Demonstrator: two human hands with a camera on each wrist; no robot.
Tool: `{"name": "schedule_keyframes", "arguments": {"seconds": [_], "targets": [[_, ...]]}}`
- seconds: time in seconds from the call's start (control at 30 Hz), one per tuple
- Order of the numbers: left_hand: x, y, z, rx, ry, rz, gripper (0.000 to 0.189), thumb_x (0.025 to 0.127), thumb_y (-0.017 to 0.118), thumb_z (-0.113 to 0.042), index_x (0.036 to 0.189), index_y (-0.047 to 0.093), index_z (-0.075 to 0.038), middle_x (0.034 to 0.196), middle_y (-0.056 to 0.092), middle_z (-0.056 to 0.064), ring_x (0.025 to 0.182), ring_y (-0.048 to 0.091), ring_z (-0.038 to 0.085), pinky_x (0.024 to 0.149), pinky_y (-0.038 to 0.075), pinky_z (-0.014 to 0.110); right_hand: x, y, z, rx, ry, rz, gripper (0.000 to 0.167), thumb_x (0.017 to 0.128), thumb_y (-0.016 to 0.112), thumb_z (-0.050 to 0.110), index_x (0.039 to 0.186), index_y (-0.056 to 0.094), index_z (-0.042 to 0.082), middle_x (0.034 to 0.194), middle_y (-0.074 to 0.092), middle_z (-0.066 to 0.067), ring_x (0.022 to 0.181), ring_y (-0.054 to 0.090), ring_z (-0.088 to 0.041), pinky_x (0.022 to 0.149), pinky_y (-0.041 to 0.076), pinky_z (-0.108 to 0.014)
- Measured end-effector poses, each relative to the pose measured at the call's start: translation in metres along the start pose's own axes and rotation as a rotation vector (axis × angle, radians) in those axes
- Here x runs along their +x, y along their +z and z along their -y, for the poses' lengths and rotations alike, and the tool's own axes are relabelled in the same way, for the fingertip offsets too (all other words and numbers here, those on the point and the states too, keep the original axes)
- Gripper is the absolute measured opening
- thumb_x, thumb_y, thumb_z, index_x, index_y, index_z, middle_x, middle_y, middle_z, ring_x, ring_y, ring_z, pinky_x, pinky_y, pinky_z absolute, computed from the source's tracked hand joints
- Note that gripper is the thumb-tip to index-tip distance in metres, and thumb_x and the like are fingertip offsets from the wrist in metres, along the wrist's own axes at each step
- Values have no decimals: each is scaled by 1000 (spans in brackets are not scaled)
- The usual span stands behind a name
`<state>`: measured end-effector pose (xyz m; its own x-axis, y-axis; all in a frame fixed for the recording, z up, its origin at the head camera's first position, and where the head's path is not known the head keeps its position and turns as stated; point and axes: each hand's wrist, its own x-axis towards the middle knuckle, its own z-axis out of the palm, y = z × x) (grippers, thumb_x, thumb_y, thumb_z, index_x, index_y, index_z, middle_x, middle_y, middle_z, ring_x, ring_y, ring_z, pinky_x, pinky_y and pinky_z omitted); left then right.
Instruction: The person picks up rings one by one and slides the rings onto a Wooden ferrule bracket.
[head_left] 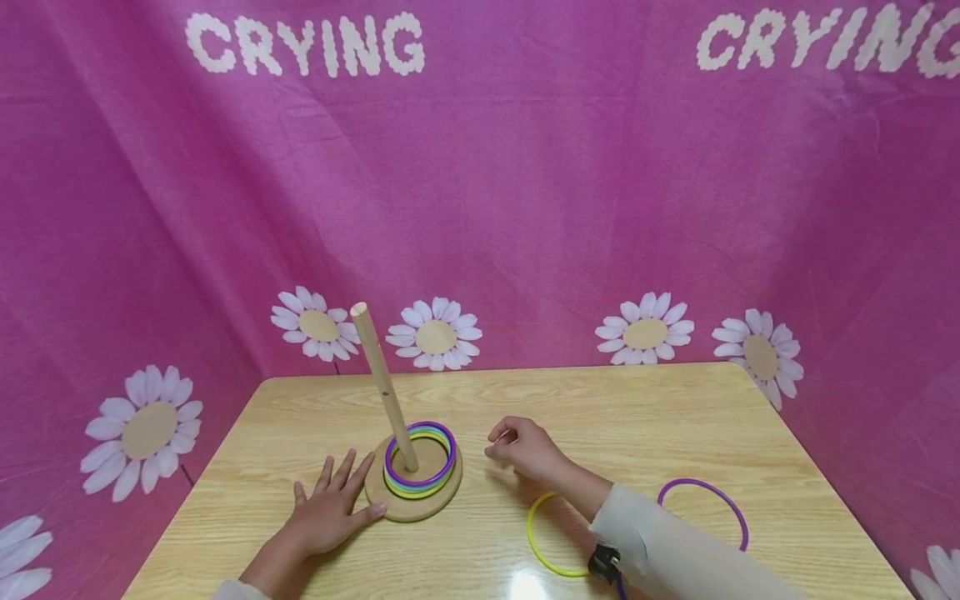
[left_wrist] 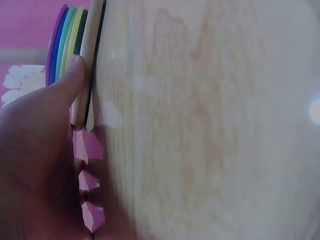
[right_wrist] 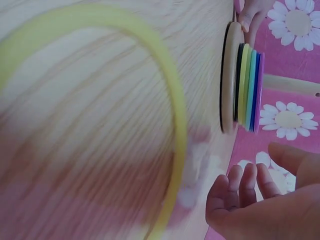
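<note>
Pale sleeves lay nearest the camera, the left sleeve (head_left: 238, 592) in the bottom corner and the right sleeve (head_left: 675, 542) stretched over the wooden table (head_left: 622, 421). On the left, the left hand (head_left: 330, 512) was flat on the table with its fingers spread wide, and its thumb touched the edge of the round base (head_left: 412, 511). From that base rose a wooden pole (head_left: 386, 396). Around the bottom of the pole sat a stack of rings (right_wrist: 248, 90), with purple on top, then blue, teal and yellow, and a dark one lowest. Next came the right hand (head_left: 525, 446), just right of the base, off the rings; its fingers were softly bent and held nothing. A loose yellow ring (right_wrist: 178, 115) lay on the table, partly under the right arm. Farther right lay a loose purple ring (head_left: 696, 481), partly hidden by the sleeve.
</note>
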<state>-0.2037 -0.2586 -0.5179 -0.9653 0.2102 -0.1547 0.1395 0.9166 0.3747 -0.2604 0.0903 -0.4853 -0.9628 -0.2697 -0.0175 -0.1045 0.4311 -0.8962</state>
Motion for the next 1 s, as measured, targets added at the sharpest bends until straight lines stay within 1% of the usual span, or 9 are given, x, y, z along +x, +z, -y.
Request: {"name": "schedule_keyframes", "arguments": {"seconds": [0.3,0.5,0.67,0.77,0.9,1.0], "targets": [[1,2,2,-1,-12,12,92,95,50,-74,167,19,-26,173,6,15,155,-5,51,102,-7,88,-24,-27,-17,10,11,35,19,89,77,6,103,67,-3,89,65,-5,84,59,-15,75,47,-30],[2,3,3,5,-8,3,92,95,50,-74,167,19,-26,173,7,15,155,-4,51,102,-7,88,-39,-39,-30,-21,8,25,18,89,78,6,102,68,-1,91,65,-4,87,60,-17,77,47,-32],[-1,2,1,1,-3,-4,91,95,52,-73,167,21,-26,173,8,16,155,-3,51,102,-7,88,-48,-46,-38,-30,12,42,20,88,79,6,104,68,0,94,66,-5,89,60,-19,80,48,-34],[-1,2,1,6,-3,-4,91,95,52,-73,167,20,-26,173,8,16,155,-3,51,102,-7,88,-53,-50,-44,-41,7,63,22,87,80,4,105,68,0,94,66,-5,88,59,-17,79,48,-30],[0,2,2,6,-2,-5,91,95,52,-73,167,21,-26,173,8,16,155,-3,52,102,-6,89,-58,-56,-51,-47,-22,99,26,85,81,1,107,67,-1,95,66,-8,87,56,-17,75,47,-24],[0,2,2,5,-2,-5,91,95,52,-73,167,20,-26,173,8,16,155,-3,51,101,-6,89,-61,-59,-54,-65,-45,120,28,82,82,1,106,68,0,95,65,-8,87,55,-18,74,47,-22]]}}
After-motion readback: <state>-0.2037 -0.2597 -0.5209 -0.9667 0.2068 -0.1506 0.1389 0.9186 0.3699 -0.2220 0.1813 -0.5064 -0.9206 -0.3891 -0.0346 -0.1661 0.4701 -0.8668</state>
